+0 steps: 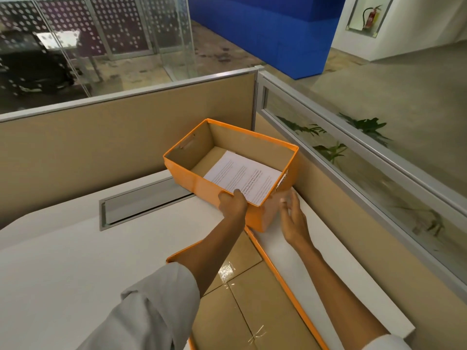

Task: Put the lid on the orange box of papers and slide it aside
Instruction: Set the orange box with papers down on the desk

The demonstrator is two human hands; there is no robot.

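The lid (255, 299) lies upside down on the white desk (63, 261), nearest the person. Beyond it, the left hand (232, 202) grips the near rim of the open orange box (202, 184); the right hand (293, 218) hovers open beside its corner. Papers (242, 176) lie inside, against the partition (101, 137).

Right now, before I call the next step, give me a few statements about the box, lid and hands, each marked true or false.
1. The orange box is open. True.
2. The lid sits on the box. False: it lies inside-up on the desk, nearer the person.
3. The left hand grips the box's near rim. True.
4. The right hand holds the lid. False: it is open beside the box's near corner.
5. The box is empty. False: printed papers lie inside.
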